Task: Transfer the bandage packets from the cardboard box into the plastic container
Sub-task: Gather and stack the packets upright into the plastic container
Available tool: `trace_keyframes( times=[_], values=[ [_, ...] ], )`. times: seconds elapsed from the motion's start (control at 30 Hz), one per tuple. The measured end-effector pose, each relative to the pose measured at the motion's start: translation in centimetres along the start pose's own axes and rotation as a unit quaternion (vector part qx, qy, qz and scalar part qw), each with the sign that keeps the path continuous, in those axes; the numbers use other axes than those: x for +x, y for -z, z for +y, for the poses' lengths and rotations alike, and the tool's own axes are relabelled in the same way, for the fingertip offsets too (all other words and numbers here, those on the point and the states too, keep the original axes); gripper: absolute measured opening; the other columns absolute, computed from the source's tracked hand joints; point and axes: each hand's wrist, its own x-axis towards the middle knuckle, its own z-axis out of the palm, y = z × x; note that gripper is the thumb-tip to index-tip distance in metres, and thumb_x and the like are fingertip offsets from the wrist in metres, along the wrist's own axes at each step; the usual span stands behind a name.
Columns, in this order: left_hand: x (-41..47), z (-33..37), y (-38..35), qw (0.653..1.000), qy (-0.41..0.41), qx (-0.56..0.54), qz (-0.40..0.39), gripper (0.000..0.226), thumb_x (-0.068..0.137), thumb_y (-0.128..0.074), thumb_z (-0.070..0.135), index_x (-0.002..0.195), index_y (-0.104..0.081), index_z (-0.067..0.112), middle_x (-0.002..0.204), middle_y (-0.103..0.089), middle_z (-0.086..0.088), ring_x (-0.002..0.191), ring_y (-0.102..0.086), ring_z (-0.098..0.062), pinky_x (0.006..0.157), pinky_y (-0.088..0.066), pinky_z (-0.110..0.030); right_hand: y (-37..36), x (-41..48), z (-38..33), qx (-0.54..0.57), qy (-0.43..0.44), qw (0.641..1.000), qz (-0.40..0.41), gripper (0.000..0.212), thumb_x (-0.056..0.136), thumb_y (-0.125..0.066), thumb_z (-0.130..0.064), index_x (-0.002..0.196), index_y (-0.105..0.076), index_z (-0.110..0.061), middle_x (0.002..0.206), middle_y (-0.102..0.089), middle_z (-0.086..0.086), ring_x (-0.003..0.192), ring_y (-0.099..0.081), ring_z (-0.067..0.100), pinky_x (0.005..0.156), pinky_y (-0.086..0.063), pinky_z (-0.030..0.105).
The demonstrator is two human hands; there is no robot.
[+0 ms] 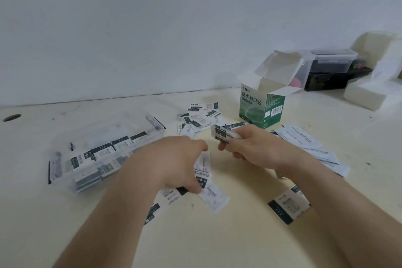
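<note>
Curling our left hand (180, 159) round a packet (203, 166) w/ long axis pointing away, we had the container (104, 152) near, left of those fingers (199, 147); right hand (248, 148) pinched a stack (220, 135).

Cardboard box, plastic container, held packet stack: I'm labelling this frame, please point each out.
Box (252, 104), head view, green front face.
Container (57, 166), head view, clear left end wall.
Packet stack (220, 134), head view, exposed left end.

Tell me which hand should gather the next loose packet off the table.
Left, probably: the left hand is curled over a loose packet, while the right hand is full, gripping a stack of packets.
</note>
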Motion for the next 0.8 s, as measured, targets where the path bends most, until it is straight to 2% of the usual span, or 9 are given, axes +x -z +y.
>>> trace_keyframes(
  times=[0.1,0.2,0.33,0.43,0.53,0.6,0.63,0.7,0.8],
  values=[
    [0.5,0.0,0.0,0.998,-0.013,-0.052,0.011,0.067,0.076,-0.077,0.034,0.133,-0.042,0.037,0.107,-0.050,0.010,0.097,-0.052,-0.012,0.081,-0.045,-0.028,-0.9,0.2,-0.1,-0.031,0.020,0.999,-0.014,0.024,0.091,-0.061,-0.020,0.084,-0.062,0.003,0.060,-0.047,0.002,0.053,-0.041,0.014,0.059,-0.033,0.030],
    [0.9,-0.2,-0.3,0.993,-0.030,-0.112,0.035,0.044,0.076,-0.078,0.026,0.112,-0.056,0.037,0.087,-0.052,0.013,0.074,-0.051,-0.004,0.063,-0.041,-0.024,-1.3,0.3,-0.1,0.002,0.028,1.000,-0.013,0.024,0.092,-0.060,-0.021,0.076,-0.058,-0.003,0.057,-0.046,0.001,0.045,-0.037,0.010,0.049,-0.032,0.025],
    [1.2,-0.6,-0.2,0.965,-0.036,-0.216,0.145,0.020,0.079,-0.077,0.023,0.094,-0.069,0.032,0.084,-0.066,0.014,0.071,-0.060,-0.002,0.063,-0.043,-0.021,-1.0,0.0,-0.4,0.177,-0.012,0.984,0.016,0.022,0.096,-0.056,-0.024,0.099,-0.061,-0.003,0.058,-0.043,-0.003,0.045,-0.032,0.009,0.040,-0.025,0.020],
    [0.9,-0.4,0.4,0.883,-0.057,-0.391,0.254,0.011,0.078,-0.078,0.018,0.083,-0.072,0.027,0.072,-0.071,0.009,0.066,-0.066,-0.002,0.063,-0.049,-0.021,-0.6,-0.3,-0.7,0.352,-0.022,0.935,0.024,0.025,0.098,-0.053,-0.028,0.105,-0.063,-0.005,0.059,-0.036,-0.003,0.050,-0.037,0.011,0.048,-0.030,0.021],
    [0.7,0.7,0.7,0.746,-0.078,-0.576,0.323,0.016,0.079,-0.076,0.009,0.083,-0.072,0.024,0.077,-0.075,0.005,0.069,-0.071,-0.010,0.060,-0.054,-0.023,-0.4,-0.5,-1.2,0.451,-0.023,0.892,0.017,0.029,0.096,-0.056,-0.033,0.102,-0.068,-0.008,0.063,-0.037,0.000,0.057,-0.050,0.014,0.067,-0.044,0.030],
    [0.8,1.6,0.7,0.661,-0.077,-0.662,0.344,0.016,0.080,-0.074,0.005,0.087,-0.071,0.019,0.078,-0.075,0.001,0.070,-0.072,-0.014,0.059,-0.055,-0.026,-0.4,-0.9,-1.7,0.498,-0.017,0.867,-0.033,0.035,0.096,-0.054,-0.039,0.103,-0.071,-0.009,0.067,-0.043,0.009,0.064,-0.057,0.019,0.077,-0.053,0.037],
    [1.0,2.0,0.6,0.631,-0.072,-0.683,0.360,0.015,0.080,-0.073,0.003,0.087,-0.070,0.017,0.077,-0.074,0.001,0.070,-0.072,-0.015,0.059,-0.056,-0.026,-0.6,-1.1,-1.9,0.509,-0.015,0.858,-0.067,0.040,0.096,-0.053,-0.042,0.108,-0.070,-0.008,0.074,-0.048,0.017,0.072,-0.059,0.025,0.077,-0.056,0.039],
    [1.4,2.5,0.2,0.597,-0.059,-0.690,0.405,0.016,0.080,-0.073,0.003,0.083,-0.069,0.018,0.075,-0.072,0.003,0.069,-0.069,-0.012,0.061,-0.056,-0.026,-0.8,-1.4,-2.2,0.523,-0.016,0.844,-0.120,0.048,0.093,-0.053,-0.045,0.113,-0.067,-0.004,0.092,-0.060,0.026,0.077,-0.061,0.031,0.070,-0.060,0.037],
    [1.9,2.9,-0.2,0.586,-0.055,-0.654,0.476,0.019,0.080,-0.074,0.005,0.081,-0.066,0.022,0.074,-0.068,0.006,0.068,-0.065,-0.006,0.065,-0.055,-0.022,-1.1,-1.7,-2.5,0.544,-0.008,0.826,-0.151,0.036,0.088,-0.060,-0.034,0.103,-0.064,-0.001,0.085,-0.067,0.018,0.063,-0.064,0.025,0.054,-0.059,0.029]
  ],
)
